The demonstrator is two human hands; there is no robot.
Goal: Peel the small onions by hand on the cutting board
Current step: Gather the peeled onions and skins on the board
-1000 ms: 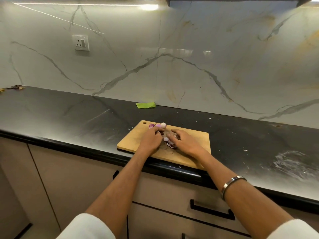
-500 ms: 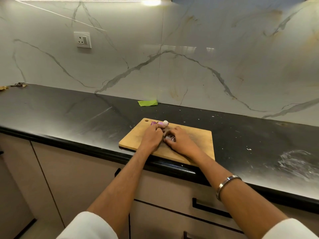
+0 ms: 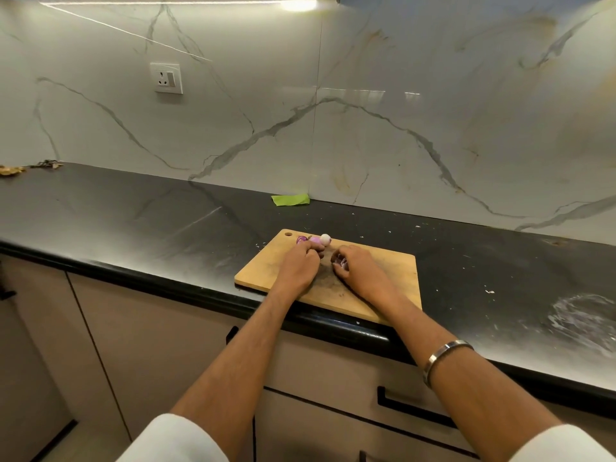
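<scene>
The person is standing at the dark surface [image 3: 133, 221] with both hands working over the wooden cutting board [image 3: 393, 271], which is lying close to the front edge. The step in hand looks like picking out the next onion. The left hand [image 3: 300, 265] is reaching to the far rim of the board, its fingers curling down by the small onions [image 3: 316, 241] gathered there; whether it is actually pinching one I cannot tell, since the fingertips are hidden. One pale, already bare onion [image 3: 325, 238] is sitting at the right end of that little row, with purple ones beside it. The right hand [image 3: 360, 271] is curling its grip around purple-and-white onion pieces [image 3: 341, 262] near the middle of the board, cupping them under the fingers.

Next, I judge, the thin skin is needing a fingertip pinch at one end while the other hand is steadying the bulb.

The onions are lying right along the board's back edge, so a nudge could be rolling them off onto the surface. Open board is lying to the right, and bare surface is stretching well to the left. A green scrap [image 3: 290, 199] is resting by the wall, well apart.
</scene>
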